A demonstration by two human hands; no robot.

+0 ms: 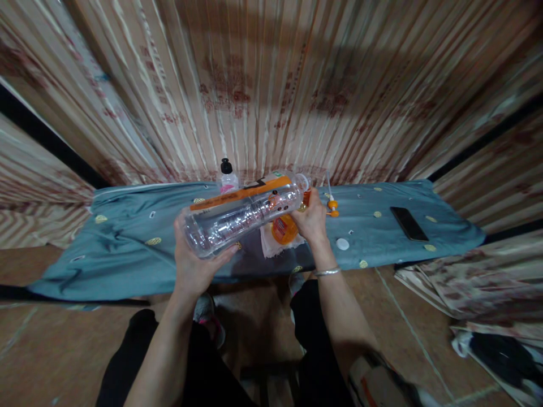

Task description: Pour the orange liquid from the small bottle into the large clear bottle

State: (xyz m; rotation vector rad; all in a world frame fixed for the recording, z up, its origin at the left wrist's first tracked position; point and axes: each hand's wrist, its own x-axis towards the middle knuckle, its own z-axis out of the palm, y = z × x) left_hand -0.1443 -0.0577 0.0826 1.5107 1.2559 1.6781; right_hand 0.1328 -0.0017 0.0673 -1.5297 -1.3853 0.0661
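Note:
My left hand (193, 265) is wrapped round the base of a large clear plastic bottle (241, 217) with an orange label. The bottle is tilted nearly on its side above the table, its uncapped mouth pointing right. My right hand (311, 217) is closed on an orange bottle (285, 229), close to the clear bottle's mouth. Part of the orange bottle is hidden behind the clear one and my fingers, so I cannot tell whether the two mouths touch. A white cloth (271, 243) lies under the orange bottle.
An orange pump top (333, 207) with its tube, a white cap (342, 244) and a black phone (408, 223) lie to the right on the blue-green tablecloth (127, 249). A bottle with a black cap (227, 167) stands behind. A patterned curtain (263, 85) hangs at the back.

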